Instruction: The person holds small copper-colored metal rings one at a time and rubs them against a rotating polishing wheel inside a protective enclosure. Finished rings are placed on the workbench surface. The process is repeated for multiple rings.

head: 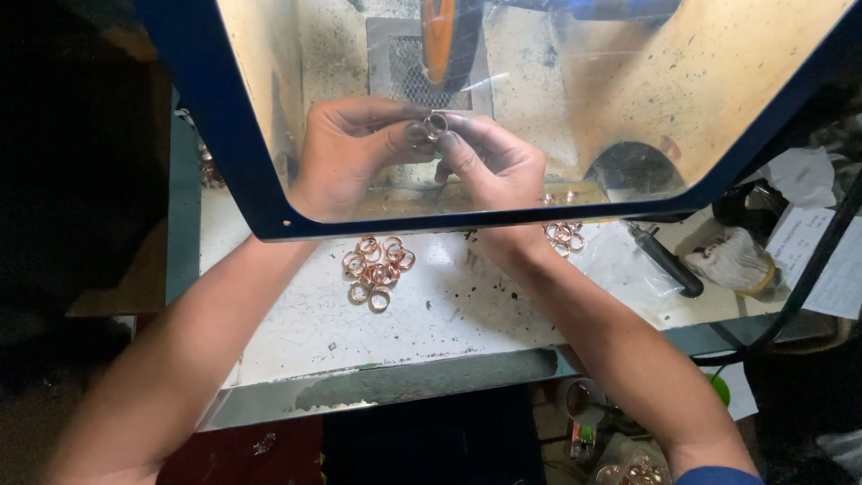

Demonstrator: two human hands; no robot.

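Observation:
Behind a clear shield with a blue frame (224, 135), my left hand (350, 153) and my right hand (489, 162) meet at a small metal ring (436, 124). Both hands pinch the ring between thumb and fingertips, just below an orange wheel (442, 40). On the white worktop (449, 305) in front of the shield lies a pile of several copper-coloured rings (377, 268), between my forearms. A smaller group of rings (564, 235) lies right of my right wrist.
A dark-handled tool (666, 262) and a crumpled work glove (736, 260) lie at the right on the worktop, next to papers (831, 260). A mesh grille (404, 67) sits behind the wheel. A dark round opening (633, 171) shows behind the shield. The bench's metal front edge (404, 382) runs below.

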